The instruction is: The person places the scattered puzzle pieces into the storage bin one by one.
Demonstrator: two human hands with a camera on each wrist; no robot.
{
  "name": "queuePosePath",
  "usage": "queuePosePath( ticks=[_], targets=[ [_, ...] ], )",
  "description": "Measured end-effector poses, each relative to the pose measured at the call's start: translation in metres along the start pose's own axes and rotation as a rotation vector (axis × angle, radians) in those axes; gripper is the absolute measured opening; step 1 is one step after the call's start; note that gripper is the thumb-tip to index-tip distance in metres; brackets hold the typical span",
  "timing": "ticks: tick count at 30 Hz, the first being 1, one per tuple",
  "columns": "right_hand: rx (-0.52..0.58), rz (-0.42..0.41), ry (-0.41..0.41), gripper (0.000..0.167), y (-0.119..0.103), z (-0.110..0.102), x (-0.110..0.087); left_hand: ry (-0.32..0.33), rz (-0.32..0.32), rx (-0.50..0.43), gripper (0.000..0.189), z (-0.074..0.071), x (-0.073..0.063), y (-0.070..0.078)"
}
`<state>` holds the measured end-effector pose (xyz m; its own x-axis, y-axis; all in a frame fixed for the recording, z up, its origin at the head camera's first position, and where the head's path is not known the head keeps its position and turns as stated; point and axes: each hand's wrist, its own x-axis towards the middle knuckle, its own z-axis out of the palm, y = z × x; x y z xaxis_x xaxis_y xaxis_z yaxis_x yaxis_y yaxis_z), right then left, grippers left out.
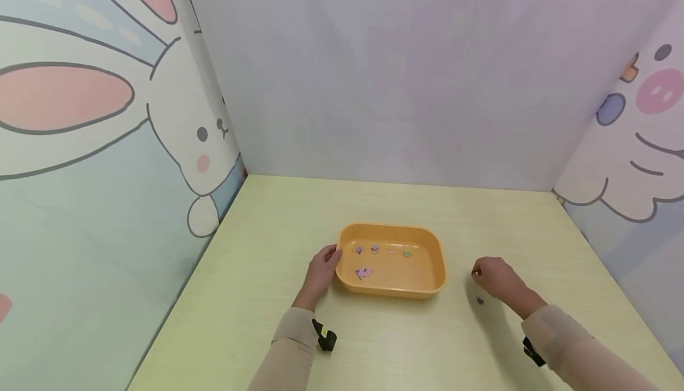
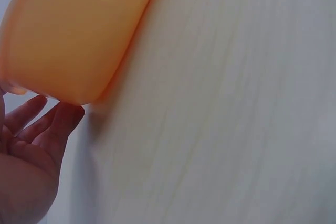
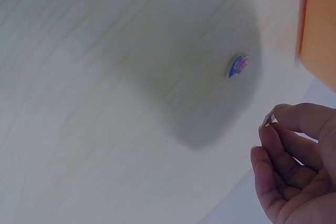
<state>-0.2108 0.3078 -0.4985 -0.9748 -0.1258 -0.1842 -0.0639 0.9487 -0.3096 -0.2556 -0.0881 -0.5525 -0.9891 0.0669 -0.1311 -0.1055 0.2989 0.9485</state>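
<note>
An orange plastic tray (image 1: 390, 290) stands on the table, with several small flat coloured pieces inside, among them a pink one (image 1: 364, 273) and a green one (image 1: 408, 253). My left hand (image 1: 322, 272) grips the tray's left end; in the left wrist view its fingers (image 2: 68, 116) lie against the tray's outer wall. To the right of the tray, my right hand (image 1: 497, 277) pinches a small thin flat piece (image 3: 268, 117) between thumb and fingertip, seen nearly edge-on. On the table below that hand lies a small blue and pink piece (image 3: 239, 66).
The pale yellow table (image 1: 288, 201) meets a plain light wall (image 1: 385, 82) at the back. Side panels with a cartoon rabbit (image 1: 181, 124) and another cartoon animal (image 1: 641, 142) flank it. A black wrist device (image 1: 325, 336) sits at the left cuff.
</note>
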Motion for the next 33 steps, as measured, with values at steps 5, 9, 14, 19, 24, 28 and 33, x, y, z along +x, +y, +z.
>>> queuePosePath(
  ticks=[5, 9, 14, 19, 24, 28, 33],
  targets=[
    [0.007, -0.029, 0.029, 0.008, -0.007, -0.011, 0.0, 0.001, 0.004, 0.005, 0.048, -0.001, -0.001, 0.001],
    [0.009, -0.05, 0.049, 0.008, -0.015, -0.021, -0.001, 0.006, 0.006, 0.009, 0.048, -0.001, -0.001, 0.001],
    [0.007, -0.068, 0.072, 0.008, -0.023, -0.03, 0.002, 0.008, -0.001, 0.01, 0.047, -0.001, -0.001, 0.001],
    [-0.006, -0.119, 0.1, 0.008, -0.034, -0.038, 0.004, -0.003, 0.007, 0.001, 0.047, -0.001, -0.001, 0.001],
    [-0.011, -0.171, 0.119, 0.008, -0.049, -0.044, 0.007, -0.002, -0.007, 0.003, 0.048, 0.0, 0.001, 0.0],
    [-0.007, -0.191, 0.108, 0.007, -0.062, -0.045, 0.011, 0.01, -0.017, 0.005, 0.046, 0.001, 0.001, 0.0],
    [-0.023, -0.217, 0.1, 0.006, -0.074, -0.041, 0.015, 0.01, -0.015, 0.002, 0.046, 0.001, 0.001, 0.001]
  ],
)
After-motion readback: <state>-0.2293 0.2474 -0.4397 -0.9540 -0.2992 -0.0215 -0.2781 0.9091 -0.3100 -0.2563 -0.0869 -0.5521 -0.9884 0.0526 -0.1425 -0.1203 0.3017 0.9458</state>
